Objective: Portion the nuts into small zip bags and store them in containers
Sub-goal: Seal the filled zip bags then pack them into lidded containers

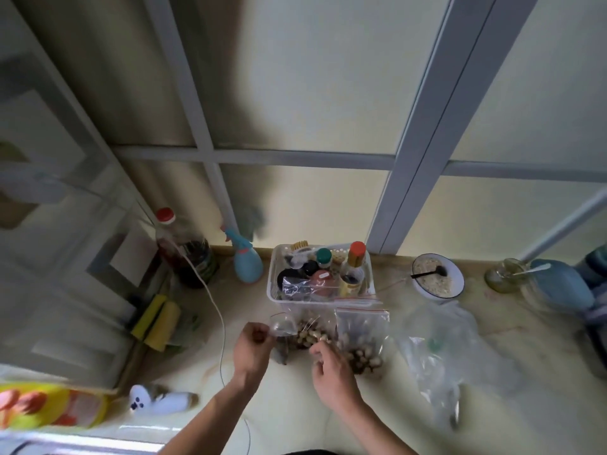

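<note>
Small zip bag [285,325], clear and nearly empty, held by its rim in the grip of the left hand [254,344], thumb and fingers pinched together on the plastic, so that the bag hangs on the far-right side of that grip with its mouth turned toward the heap of nuts [308,334]. The heap lies on the table [410,418] directly between the two hands, touching the held bag. The right hand [331,372] is the nearer to the nuts: its curled fingers rest at the near edge of the heap, but blur prevents telling whether they are closed on any nuts or loose. The coming transfer would thus appear to run leftward and slightly away from the right grip, across the heap to the bag mouth. Just right of the right hand stands a second zip bag [361,336], red-striped at the seal and already part-filled with nuts, upright with its long axis running away from the person. Beyond both bags, touching or nearly so, a white basket [274,290] of bottles. Farther right, crumpled clear plastic [440,349]; beyond it a bowl [438,279] with a spoon. Left of the left grip, well apart, a thin white cord [216,310]. Nothing stands between heap and bag mouth.
</note>
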A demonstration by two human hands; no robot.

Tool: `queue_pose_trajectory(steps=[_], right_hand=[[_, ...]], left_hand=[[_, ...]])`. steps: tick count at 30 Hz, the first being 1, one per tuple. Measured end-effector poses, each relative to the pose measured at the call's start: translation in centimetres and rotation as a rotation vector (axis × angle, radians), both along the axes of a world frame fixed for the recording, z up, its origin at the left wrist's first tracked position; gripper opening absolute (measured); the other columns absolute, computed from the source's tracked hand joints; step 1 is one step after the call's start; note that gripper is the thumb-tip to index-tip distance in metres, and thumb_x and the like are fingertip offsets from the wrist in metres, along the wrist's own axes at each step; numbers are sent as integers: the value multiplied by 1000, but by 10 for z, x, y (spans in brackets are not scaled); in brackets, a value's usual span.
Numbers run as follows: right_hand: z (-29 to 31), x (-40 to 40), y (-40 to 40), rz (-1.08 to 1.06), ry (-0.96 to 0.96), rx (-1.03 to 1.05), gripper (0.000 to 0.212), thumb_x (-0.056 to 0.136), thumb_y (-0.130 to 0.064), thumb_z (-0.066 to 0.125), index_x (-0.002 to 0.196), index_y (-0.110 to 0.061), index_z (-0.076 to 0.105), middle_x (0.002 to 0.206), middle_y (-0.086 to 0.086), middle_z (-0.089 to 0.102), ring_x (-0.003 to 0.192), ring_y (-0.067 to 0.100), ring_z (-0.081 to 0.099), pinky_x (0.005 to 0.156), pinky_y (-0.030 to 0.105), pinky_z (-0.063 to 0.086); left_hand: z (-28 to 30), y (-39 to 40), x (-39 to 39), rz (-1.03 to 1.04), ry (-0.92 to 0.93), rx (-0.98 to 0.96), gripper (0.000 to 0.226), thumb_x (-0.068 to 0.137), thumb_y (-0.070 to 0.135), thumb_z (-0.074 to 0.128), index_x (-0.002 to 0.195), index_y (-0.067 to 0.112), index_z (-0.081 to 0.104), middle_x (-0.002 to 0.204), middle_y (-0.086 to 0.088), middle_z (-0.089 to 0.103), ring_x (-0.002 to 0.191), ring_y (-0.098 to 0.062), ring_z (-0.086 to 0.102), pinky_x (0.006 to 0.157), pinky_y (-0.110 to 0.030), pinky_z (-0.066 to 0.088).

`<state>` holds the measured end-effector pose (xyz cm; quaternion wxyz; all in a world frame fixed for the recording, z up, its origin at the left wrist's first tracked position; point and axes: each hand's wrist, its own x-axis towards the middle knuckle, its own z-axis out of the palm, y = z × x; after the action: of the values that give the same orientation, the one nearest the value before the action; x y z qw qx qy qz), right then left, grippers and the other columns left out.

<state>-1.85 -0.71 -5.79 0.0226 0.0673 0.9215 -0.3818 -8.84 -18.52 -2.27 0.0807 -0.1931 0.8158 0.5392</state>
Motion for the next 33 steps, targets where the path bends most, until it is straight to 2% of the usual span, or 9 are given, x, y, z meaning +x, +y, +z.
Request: queue_pose_trajectory(steps=[3,5,7,12,16,20,26,30,33], right_hand=[[9,3,-9,28,-74,-40,43,91,-10,59,134,-18,57,128,-9,56,116,8,54,105,25,43],[15,7,-15,-8,-106,-118,58,91,-13,64,145,-28,48,130,-20,47,119,-2,42,110,22,37],[15,11,-18,-72,-160,-193,57,88,-13,67,140,-30,50,123,-20,53,115,-1,49,103,19,42],[-2,35,-8,-202,-237,-241,23,83,-21,70,98,-32,56,94,-7,72,86,16,68,74,31,55],[-6,54,4,-244,-153,-214,20,85,-27,77,93,-26,60,82,-5,68,76,11,64,66,23,49],[-1,68,17,-289,-91,-190,22,85,-15,76,100,-21,61,73,-7,65,68,3,60,63,10,42],[10,79,29,-310,-109,-280,17,84,-26,77,100,-23,72,92,-10,73,84,2,65,72,15,47],[14,91,34,-287,-107,-414,22,88,-38,75,108,-30,74,102,-16,75,98,0,67,89,20,52],[20,97,38,-345,-95,-521,16,93,-28,71,108,-33,75,93,-12,77,86,4,71,83,26,56]], left_hand=[[5,11,21,16,-98,130,31,79,9,75,103,15,55,86,-8,71,84,-27,68,72,-40,54],[5,17,40,-47,-156,210,49,74,15,76,116,14,51,84,-6,71,79,-24,68,73,-41,55],[7,22,58,-132,-199,287,57,68,17,72,121,13,51,77,-4,69,70,-19,65,68,-36,53],[3,23,80,-159,-266,386,26,90,-5,57,110,11,62,87,-21,67,75,-28,64,78,-43,54],[6,16,87,-292,-138,243,5,92,12,68,88,10,70,75,-1,71,70,-14,62,66,-26,51],[7,20,81,-264,16,122,19,94,28,67,80,17,65,82,2,67,78,-10,62,72,-27,48],[15,40,97,-318,11,265,26,104,32,51,89,11,56,83,-2,74,85,-17,69,82,-33,51],[15,45,102,-374,34,314,24,104,33,49,92,13,55,82,-9,71,79,-19,68,72,-28,52],[13,42,101,-396,30,322,22,104,31,50,93,14,55,77,-8,67,74,-20,66,71,-36,53]])
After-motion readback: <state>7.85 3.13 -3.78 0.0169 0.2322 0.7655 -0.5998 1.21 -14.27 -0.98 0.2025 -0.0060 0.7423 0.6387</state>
